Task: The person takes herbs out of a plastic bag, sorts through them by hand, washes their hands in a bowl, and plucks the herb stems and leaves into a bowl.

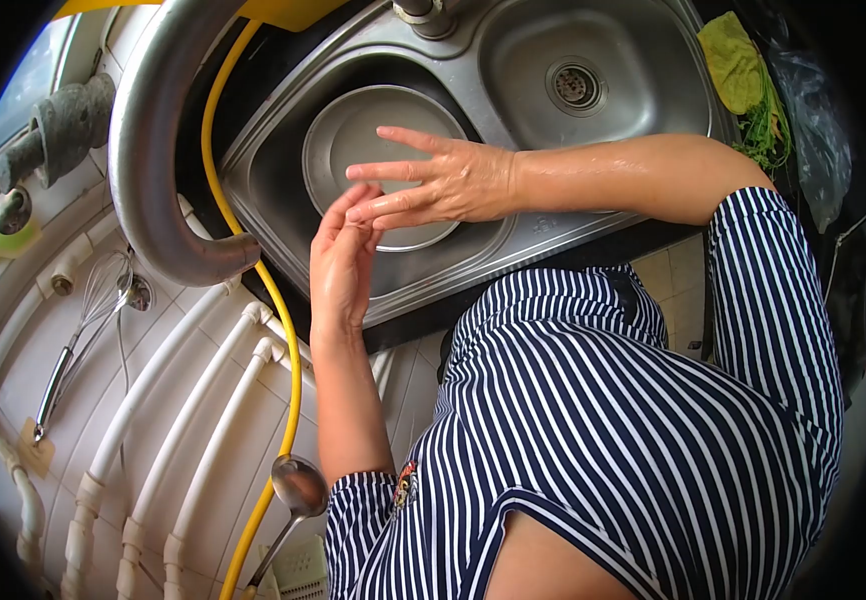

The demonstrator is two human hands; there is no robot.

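My right hand reaches across from the right above the sink, wet, with its fingers spread. Coming up from below, my left hand meets it, its fingers closed around the tip of one right-hand finger. Part of that contact is hidden and slightly blurred. Beneath both hands, a round metal basin sits in the left bowl of the steel sink. No tool shows in either hand.
The right sink bowl has a drain strainer. A yellow cloth, leafy greens and a clear plastic bag lie right. Leftward are a thick metal pipe, yellow hose, whisk and ladle.
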